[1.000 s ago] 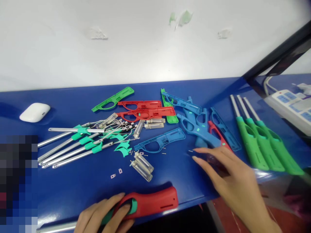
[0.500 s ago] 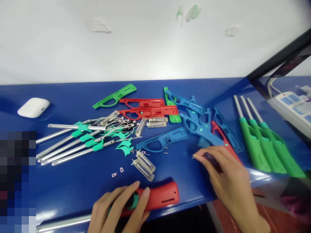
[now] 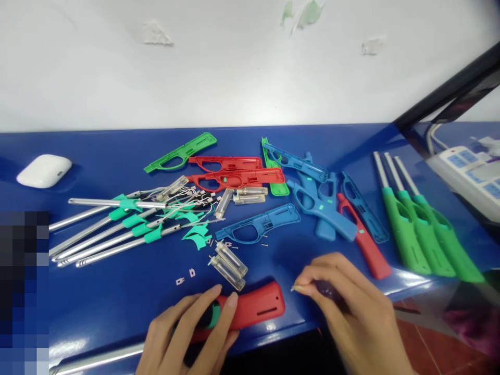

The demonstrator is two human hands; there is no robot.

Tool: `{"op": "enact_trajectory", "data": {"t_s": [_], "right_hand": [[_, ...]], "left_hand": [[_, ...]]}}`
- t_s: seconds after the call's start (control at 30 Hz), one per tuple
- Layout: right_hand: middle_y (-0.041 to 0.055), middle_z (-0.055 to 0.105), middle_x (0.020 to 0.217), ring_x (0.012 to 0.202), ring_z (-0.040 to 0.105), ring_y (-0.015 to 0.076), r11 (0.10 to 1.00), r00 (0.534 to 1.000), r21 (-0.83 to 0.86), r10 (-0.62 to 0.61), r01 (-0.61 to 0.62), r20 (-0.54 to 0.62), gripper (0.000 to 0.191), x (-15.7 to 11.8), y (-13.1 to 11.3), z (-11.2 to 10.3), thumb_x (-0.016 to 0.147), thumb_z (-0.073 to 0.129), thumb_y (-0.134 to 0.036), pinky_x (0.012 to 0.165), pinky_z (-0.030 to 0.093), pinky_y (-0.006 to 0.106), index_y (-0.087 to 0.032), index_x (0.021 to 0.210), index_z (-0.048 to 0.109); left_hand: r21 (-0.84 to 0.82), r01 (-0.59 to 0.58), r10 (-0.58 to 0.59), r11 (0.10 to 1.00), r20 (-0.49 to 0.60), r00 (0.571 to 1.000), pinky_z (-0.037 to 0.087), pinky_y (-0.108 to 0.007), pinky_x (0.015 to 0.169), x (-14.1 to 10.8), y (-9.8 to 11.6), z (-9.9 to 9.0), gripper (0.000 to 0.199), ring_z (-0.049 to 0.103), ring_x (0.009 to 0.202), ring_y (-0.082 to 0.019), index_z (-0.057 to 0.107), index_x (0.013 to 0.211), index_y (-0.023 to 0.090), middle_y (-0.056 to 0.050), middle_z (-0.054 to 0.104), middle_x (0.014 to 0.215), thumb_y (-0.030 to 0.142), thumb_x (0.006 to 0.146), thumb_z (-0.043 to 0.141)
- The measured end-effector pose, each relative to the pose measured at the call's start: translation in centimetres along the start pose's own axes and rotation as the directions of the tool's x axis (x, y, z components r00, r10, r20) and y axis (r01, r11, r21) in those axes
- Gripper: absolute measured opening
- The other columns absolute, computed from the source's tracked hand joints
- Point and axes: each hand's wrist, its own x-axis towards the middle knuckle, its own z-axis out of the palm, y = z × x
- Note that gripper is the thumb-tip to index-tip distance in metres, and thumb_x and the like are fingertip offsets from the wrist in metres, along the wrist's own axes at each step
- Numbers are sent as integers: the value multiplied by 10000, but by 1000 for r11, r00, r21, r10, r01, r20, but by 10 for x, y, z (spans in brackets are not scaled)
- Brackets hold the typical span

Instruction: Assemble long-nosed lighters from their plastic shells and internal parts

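My left hand is wrapped over a red lighter, which lies at the table's front edge with its metal tube pointing left. To the right of its handle end, my right hand is closed around a dark-handled tool, and a tiny screw-like piece shows at the fingertips. Beyond the red lighter lie clear fuel tanks and a blue half shell. Small white clips rest to the left of the tanks.
Metal tubes with teal collars lie at left, near a white case. Red half shells, blue handles and a red handle lie behind. Green lighters and a power strip are at right.
My right hand has moved left and toward the front edge with the tool, closer to the red lighter. The red handle behind it now shows more fully. My left hand keeps its hold.
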Motion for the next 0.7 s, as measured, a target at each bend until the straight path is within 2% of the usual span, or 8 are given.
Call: {"op": "enact_trajectory", "data": {"t_s": [0.27, 0.7], "right_hand": [[-39, 684, 948, 782, 729, 79, 999, 994, 4, -35, 35, 107, 188, -8, -6, 12, 1046, 526, -150, 734, 559, 153, -298, 1016, 637], [-34, 720, 988, 805, 770, 91, 975, 991, -192, -92, 110, 101, 270, -15, -3, 12, 1058, 417, -134, 682, 574, 188, -311, 1071, 621]], "left_hand": [[-2, 8, -8, 1000, 16, 1000, 486, -410, 918, -1, 1, -3, 478, 602, 1119, -276, 638, 1428, 195, -121, 637, 1371, 105, 960, 660], [2, -7, 7, 1000, 24, 1000, 475, -413, 921, -1, 0, -1, 468, 596, 1130, -285, 645, 1423, 199, -116, 641, 1372, 122, 961, 666]]}}
